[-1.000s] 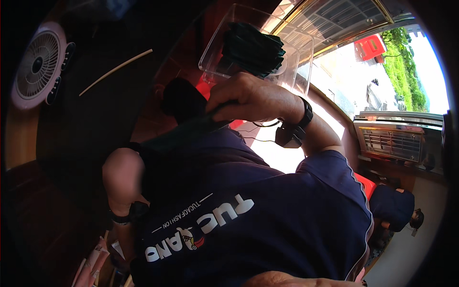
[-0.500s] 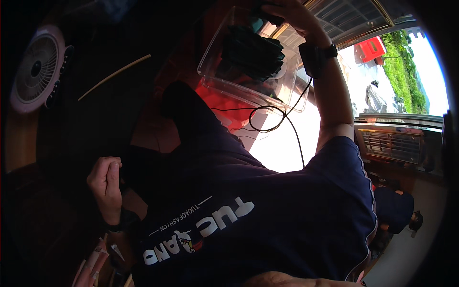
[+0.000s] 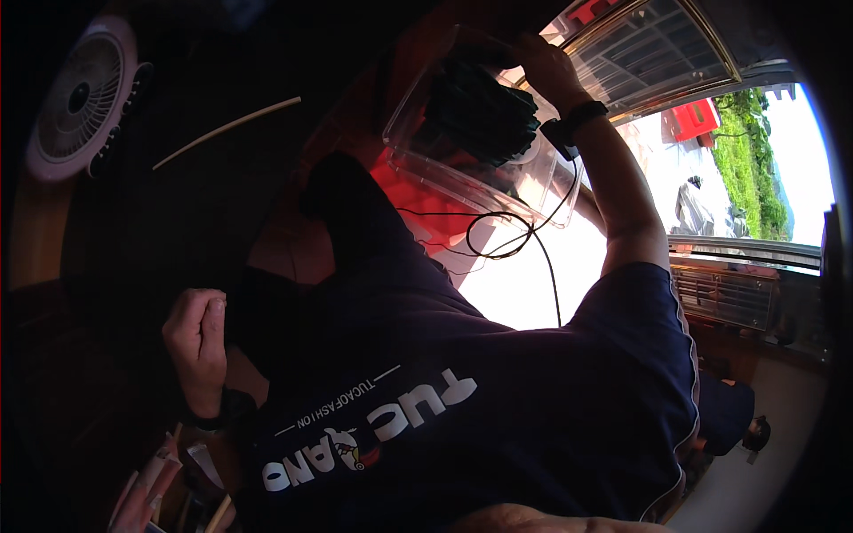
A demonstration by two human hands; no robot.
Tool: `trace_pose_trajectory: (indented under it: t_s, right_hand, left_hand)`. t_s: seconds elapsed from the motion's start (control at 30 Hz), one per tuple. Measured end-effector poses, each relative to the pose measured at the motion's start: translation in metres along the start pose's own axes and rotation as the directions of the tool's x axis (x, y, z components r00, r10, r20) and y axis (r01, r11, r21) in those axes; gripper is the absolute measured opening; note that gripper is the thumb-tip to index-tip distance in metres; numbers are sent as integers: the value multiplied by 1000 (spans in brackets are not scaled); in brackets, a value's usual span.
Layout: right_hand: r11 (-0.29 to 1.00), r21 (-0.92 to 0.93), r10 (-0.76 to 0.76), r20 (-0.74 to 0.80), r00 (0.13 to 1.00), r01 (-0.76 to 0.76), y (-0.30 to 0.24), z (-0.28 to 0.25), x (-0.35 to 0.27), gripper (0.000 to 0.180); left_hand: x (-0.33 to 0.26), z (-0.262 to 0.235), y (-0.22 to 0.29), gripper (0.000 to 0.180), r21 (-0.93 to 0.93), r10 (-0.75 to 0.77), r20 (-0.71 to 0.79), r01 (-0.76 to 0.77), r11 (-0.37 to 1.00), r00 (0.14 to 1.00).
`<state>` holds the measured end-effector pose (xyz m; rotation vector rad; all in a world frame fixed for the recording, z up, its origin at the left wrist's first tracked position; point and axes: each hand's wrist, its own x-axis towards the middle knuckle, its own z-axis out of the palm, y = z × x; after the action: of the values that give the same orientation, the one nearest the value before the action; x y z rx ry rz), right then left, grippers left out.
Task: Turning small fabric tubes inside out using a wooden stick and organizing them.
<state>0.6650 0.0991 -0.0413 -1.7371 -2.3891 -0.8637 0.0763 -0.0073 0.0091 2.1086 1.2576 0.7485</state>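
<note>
My right hand (image 3: 553, 75) reaches far out to the back right corner of a clear plastic box (image 3: 480, 186). Its fingertips are lost in shadow, so a hold on anything cannot be made out. Inside the box lies a dark green, pleated-looking bundle (image 3: 484, 111), just left of my right hand. A small dark device (image 3: 560, 138) with a black cable (image 3: 498, 213) hangs at the right wrist. My left hand (image 3: 197, 333) is raised at the left, closed with thumb against the curled fingers. Whatever it may hold is hidden.
A pink-rimmed fan (image 3: 80, 93) stands far left, and a thin pale stick (image 3: 227, 133) lies on a dark surface. Something red (image 3: 426, 200) sits under the box. A glazed panel (image 3: 657, 53) stands beyond my right hand. Another person (image 3: 724, 413) is at lower right.
My right hand has come slightly nearer along the box's right side. The view has tilted a little. My left hand stays closed in nearly the same place.
</note>
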Motion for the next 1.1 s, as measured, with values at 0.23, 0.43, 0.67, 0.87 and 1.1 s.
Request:
trace_pose_trajectory:
  t_s: [0.23,0.43,0.67,0.87,1.1]
  right_hand:
    - [991,-42,-94,425,900,123,-5,24,-23,14]
    - [984,-164,19,491,871,72,-9,16,-21,12]
    - [957,111,196,429,882,-267,-14,-26,34,23]
    - [777,577,209,140,968,-251,-61,-67,147,28]
    - [827,561,82,-61,995,-34,-75,-31,265,27]
  left_hand:
    - [-4,-1,1,14,31,38,-4,-38,999,999]
    - [-5,-7,5,13,76,-4,-16,5,997,1000]
    - [-2,-21,14,10,70,-18,-56,21,997,998]
    - [-10,-33,11,8,75,-18,-162,30,997,987]
    - [-20,-40,0,7,46,-89,-239,103,994,967]
